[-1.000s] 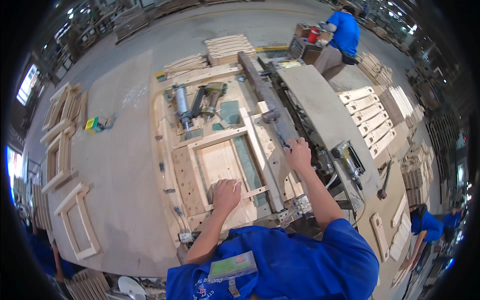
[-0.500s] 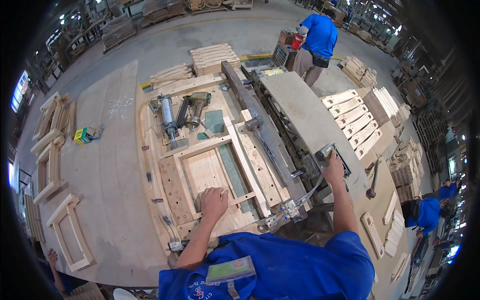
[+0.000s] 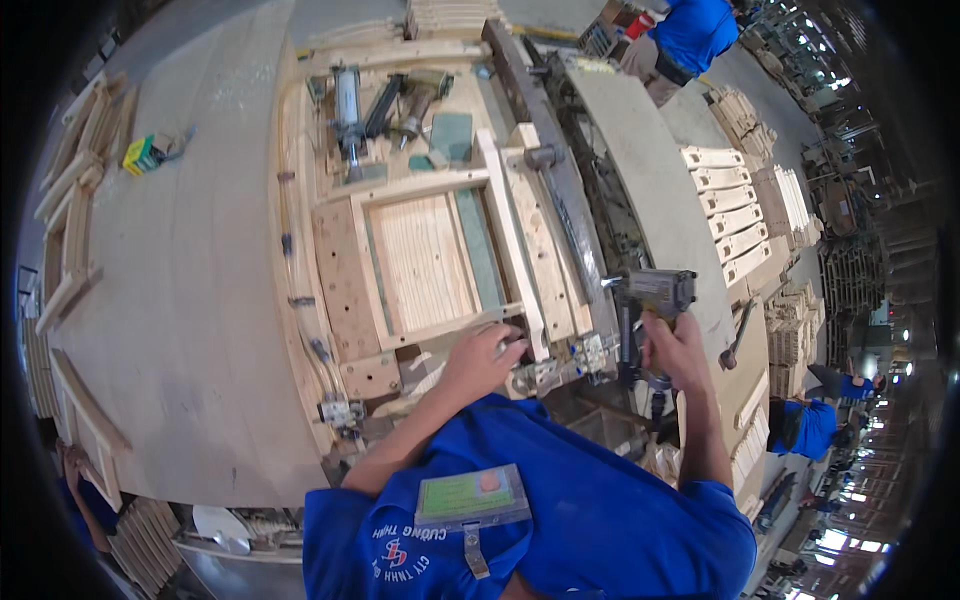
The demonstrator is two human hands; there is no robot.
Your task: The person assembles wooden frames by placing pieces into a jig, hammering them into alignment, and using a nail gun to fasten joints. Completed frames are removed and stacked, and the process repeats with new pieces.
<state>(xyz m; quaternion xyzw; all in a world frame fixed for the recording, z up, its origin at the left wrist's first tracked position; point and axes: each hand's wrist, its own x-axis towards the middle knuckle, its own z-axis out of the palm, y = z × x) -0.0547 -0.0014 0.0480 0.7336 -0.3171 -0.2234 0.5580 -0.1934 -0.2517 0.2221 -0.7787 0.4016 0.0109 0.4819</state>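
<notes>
A pale wooden frame [image 3: 440, 180] lies in the jig, with its lower right corner beside my left hand [image 3: 482, 362]. The fingers of that hand are curled together just below the frame's near rail; what is between them, if anything, I cannot make out. My right hand [image 3: 675, 350] is wrapped round the grip of a pneumatic nail gun [image 3: 662, 290], held up right of the jig above the bench edge. Inside the frame shows a striped light wood panel [image 3: 425, 265] and green pieces.
Two more air tools [image 3: 408, 105] lie at the jig's far end. A hammer [image 3: 548, 180] rests along the dark metal bar [image 3: 520, 90]. Finished-looking frames [image 3: 75, 210] and a small green-yellow box [image 3: 145, 155] are on the left board. Curved slats [image 3: 728, 215] lie right; a co-worker [image 3: 690, 40] stands at the back.
My right hand has lifted the nail gun off the right-hand board and brought it nearer. My left hand has slid right along the near rail to the corner, its fingers now curled. The view has shifted.
</notes>
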